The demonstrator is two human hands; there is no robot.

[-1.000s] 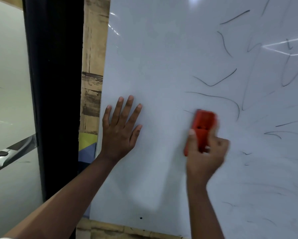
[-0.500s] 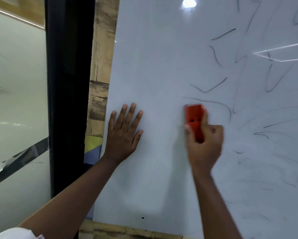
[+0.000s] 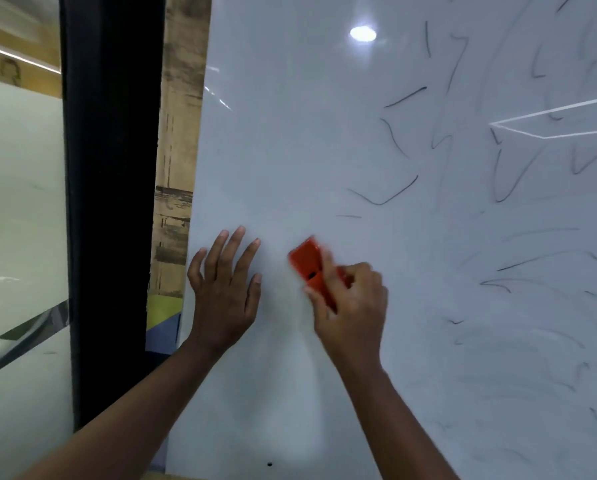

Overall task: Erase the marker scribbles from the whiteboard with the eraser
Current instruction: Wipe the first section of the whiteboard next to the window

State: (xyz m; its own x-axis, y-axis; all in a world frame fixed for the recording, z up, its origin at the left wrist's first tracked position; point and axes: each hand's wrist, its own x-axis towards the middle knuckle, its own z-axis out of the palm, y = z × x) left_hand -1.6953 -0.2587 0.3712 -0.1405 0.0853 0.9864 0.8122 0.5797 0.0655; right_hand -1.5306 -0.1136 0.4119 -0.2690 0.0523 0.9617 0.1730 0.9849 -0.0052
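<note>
The left hand (image 3: 222,299) lies flat, fingers spread, on the whiteboard (image 3: 290,133); the right hand (image 3: 350,306) grips the eraser (image 3: 307,261). Press it flat and sweep toward the scribbles (image 3: 387,195).

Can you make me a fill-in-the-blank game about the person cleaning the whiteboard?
1. The eraser is the colour ____.
2. The eraser is held in the person's ____ hand.
3. The left hand lies flat on the whiteboard with its fingers ____.
4. Most of the marker scribbles still to be wiped are on the ____ side of the eraser.

Missing words: red; right; spread; right
</note>
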